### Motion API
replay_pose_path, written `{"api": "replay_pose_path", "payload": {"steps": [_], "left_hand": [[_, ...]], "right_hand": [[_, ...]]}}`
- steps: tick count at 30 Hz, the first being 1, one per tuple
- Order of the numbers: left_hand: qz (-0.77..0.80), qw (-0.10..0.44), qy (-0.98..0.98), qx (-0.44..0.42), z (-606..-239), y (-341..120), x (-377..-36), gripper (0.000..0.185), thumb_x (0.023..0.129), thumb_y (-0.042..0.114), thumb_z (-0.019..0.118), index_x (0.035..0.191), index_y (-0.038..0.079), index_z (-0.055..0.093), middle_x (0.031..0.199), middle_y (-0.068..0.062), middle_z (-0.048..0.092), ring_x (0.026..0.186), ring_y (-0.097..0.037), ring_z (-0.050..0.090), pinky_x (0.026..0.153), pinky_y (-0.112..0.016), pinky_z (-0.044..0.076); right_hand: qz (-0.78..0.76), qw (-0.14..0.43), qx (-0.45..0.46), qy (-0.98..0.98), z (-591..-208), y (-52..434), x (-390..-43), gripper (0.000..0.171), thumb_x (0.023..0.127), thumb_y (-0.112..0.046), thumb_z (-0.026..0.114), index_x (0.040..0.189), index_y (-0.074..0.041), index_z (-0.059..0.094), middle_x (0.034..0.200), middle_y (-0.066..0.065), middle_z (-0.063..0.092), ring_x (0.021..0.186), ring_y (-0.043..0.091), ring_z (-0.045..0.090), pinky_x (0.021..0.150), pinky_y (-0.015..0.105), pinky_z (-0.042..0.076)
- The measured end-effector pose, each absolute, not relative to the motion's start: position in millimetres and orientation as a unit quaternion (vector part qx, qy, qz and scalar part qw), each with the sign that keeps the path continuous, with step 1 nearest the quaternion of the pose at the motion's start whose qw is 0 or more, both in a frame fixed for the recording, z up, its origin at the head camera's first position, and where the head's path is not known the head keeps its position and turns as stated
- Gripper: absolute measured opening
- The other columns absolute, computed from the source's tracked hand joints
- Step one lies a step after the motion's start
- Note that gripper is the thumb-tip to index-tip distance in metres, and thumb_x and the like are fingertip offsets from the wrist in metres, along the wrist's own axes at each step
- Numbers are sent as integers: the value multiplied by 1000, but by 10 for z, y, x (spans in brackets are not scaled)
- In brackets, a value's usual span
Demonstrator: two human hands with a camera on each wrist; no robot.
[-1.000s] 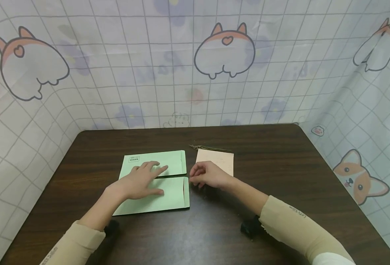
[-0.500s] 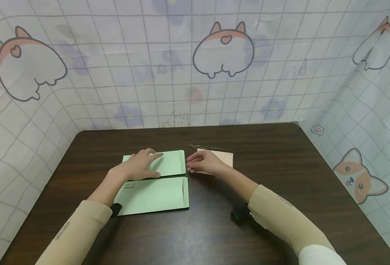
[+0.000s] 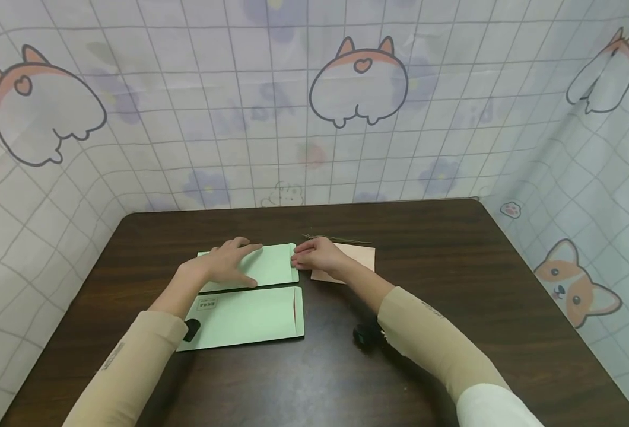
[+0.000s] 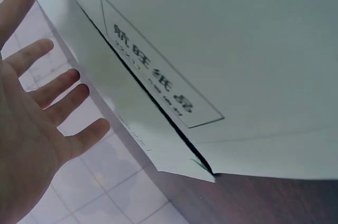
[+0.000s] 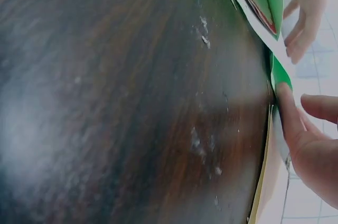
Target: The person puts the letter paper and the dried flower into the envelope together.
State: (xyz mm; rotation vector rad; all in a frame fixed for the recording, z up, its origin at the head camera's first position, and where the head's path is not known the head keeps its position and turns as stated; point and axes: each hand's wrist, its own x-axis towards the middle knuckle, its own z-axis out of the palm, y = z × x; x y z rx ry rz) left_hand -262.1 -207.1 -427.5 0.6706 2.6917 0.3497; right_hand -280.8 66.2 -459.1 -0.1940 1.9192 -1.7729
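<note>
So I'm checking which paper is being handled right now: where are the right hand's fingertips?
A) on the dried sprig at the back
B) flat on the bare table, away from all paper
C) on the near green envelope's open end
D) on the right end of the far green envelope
D: in the head view the right hand has its fingertips at the right end of the far green envelope, while the left hand rests on it.

Bare table (image 3: 453, 284) right of the peach card (image 3: 359, 256); curtain walls (image 3: 587, 178) around.
</note>
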Motion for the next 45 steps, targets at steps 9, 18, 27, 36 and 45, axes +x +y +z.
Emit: {"api": "replay_pose_path", "payload": {"steps": [9, 18, 27, 36, 45], "left_hand": [[119, 182, 945, 243, -4326, -2114, -2675, 100, 85, 48, 83, 163, 14, 31, 160, -25, 26, 145, -47, 29, 107, -78, 23], [126, 167, 941, 265, -4361, -2144, -2703, 98, 84, 42, 86, 162, 16, 33, 158, -20, 33, 144, -44, 32, 106, -78, 24], [131, 159, 940, 271, -4354, -2137, -2699, 98, 84, 43, 85, 162, 16, 32, 157, -21, 35, 142, -45, 35, 107, -75, 28], [139, 153, 939, 274, -4377, -2157, -2697, 98, 84, 44, 85, 162, 17, 33, 156, -20, 36, 141, -44, 36, 107, -75, 27], [133, 163, 940, 268, -4374, -2154, -2677, 99, 84, 41, 86, 163, 18, 32, 155, -20, 35, 141, -44, 36, 107, -76, 25]], "right_hand": [[-659, 259, -64, 703, -4606, 625, -2845, 37, 100, 11, 56, 137, 17, 52, 127, 29, 65, 120, 33, 65, 93, 32, 55], [-668, 261, -58, 695, -4672, 573, -2864, 35, 99, 12, 57, 133, 17, 55, 121, 28, 67, 109, 28, 70, 90, 33, 57], [-660, 272, -59, 698, -4734, 511, -2858, 36, 100, 10, 56, 135, 17, 53, 122, 29, 66, 108, 29, 70, 89, 34, 58], [-659, 272, -68, 698, -4753, 520, -2880, 37, 101, 6, 58, 136, 18, 52, 129, 31, 63, 114, 34, 68, 90, 37, 57], [-651, 272, -80, 704, -4762, 512, -2886, 39, 103, 1, 58, 138, 18, 51, 133, 30, 59, 117, 37, 66, 91, 37, 57]]}}
